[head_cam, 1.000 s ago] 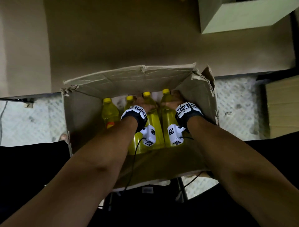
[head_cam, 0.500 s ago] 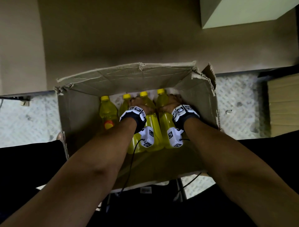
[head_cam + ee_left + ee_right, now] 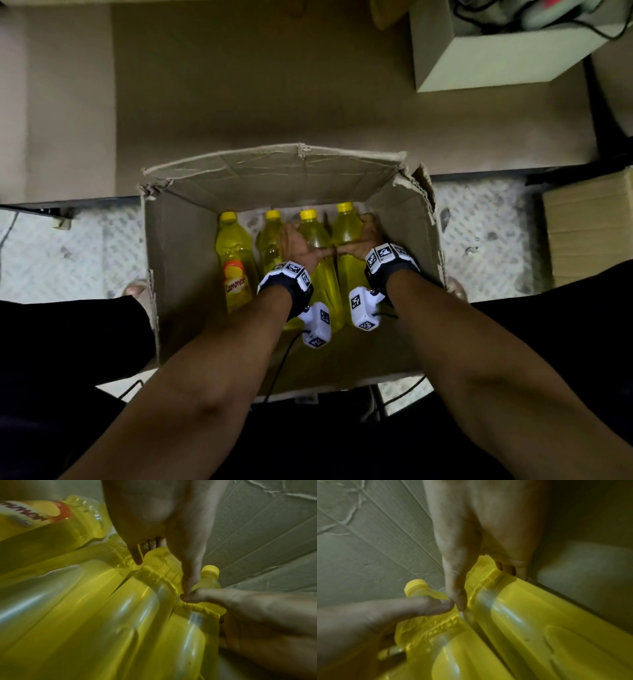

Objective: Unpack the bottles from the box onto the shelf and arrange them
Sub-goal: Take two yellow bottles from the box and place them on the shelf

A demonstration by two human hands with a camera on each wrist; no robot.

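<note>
An open cardboard box [image 3: 178,257] holds several yellow bottles with yellow caps, lying side by side. The leftmost bottle [image 3: 234,260] shows an orange label, and a second bottle [image 3: 270,236] lies beside it. My left hand [image 3: 301,246] grips the shoulder of the third bottle [image 3: 317,233], fingers [image 3: 137,558] pushed down its left side. My right hand [image 3: 364,240] grips the rightmost bottle [image 3: 346,222] against the box's right wall. In the right wrist view its thumb [image 3: 457,599] lies across that bottle [image 3: 539,615]. The two thumbs meet between the bottles.
Beyond the box lies a flat brown surface [image 3: 274,85] with a white box [image 3: 479,58] at its far right. A closed cardboard carton [image 3: 589,222] stands to the right. Patterned pale floor [image 3: 68,253] shows on both sides.
Both hands have closed round the two right-hand bottles, and their thumbs now touch. The bottles still lie in the box.
</note>
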